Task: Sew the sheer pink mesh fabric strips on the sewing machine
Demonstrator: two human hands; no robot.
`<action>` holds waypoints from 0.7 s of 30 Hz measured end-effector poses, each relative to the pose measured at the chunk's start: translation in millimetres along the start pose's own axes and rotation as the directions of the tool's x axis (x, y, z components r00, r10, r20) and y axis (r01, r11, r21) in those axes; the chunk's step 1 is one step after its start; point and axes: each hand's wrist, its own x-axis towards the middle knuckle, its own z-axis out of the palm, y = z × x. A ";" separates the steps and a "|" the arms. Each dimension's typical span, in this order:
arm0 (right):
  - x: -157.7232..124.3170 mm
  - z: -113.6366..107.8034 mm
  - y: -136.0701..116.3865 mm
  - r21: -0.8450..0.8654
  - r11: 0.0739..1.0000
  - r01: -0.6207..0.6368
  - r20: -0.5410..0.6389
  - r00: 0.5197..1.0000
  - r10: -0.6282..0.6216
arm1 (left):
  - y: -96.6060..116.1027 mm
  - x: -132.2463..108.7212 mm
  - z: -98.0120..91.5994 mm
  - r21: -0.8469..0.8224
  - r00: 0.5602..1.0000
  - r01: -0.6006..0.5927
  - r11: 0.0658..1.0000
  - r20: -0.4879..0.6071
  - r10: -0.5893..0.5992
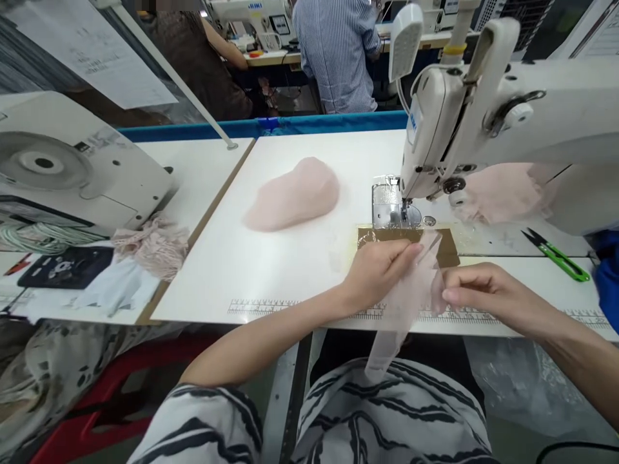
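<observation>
A sheer pale pink strip of fabric [403, 296] hangs between my hands at the table's front edge, its lower end dangling over my lap. My left hand [382, 267] is closed on its upper part, thumb against fingers. On the right side, my right hand [478, 293] pinches the edge of the same fabric. Just beyond them stands a white sewing machine [435, 129], its presser foot [405, 209] over the metal needle plate [384, 206]. A flat piece of sheer pink fabric [294, 193] lies on the table left of the needle.
Green-handled thread snips [556, 254] lie at the right. More pink fabric [503, 190] sits under the machine arm. A second machine [72, 167] and a bundle of pink strips [152, 248] are at the left. A ruler scale [265, 306] runs along the front edge. Two people sit beyond the table.
</observation>
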 end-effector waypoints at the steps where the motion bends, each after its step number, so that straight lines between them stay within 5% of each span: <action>1: -2.2 0.2 0.3 0.012 1.000 0.004 -0.033 0.999 -0.004 | -0.7 0.9 0.8 -0.076 0.999 0.042 0.996 -0.015 -0.043; 8: -4.1 30.0 1.6 -0.238 0.969 -0.062 -0.180 0.983 0.019 | -5.2 3.6 -2.7 -0.371 0.959 0.224 0.901 -0.082 -0.272; 14: 4.6 58.9 2.9 -0.697 0.717 0.018 -0.196 0.957 -0.215 | -9.3 3.7 -7.5 -0.624 0.933 0.265 0.735 -0.027 -0.359; 21: 6.2 68.0 7.7 -0.662 0.748 0.056 -0.171 0.960 -0.223 | -7.4 4.8 -13.8 -0.750 0.912 0.290 0.595 0.027 -0.410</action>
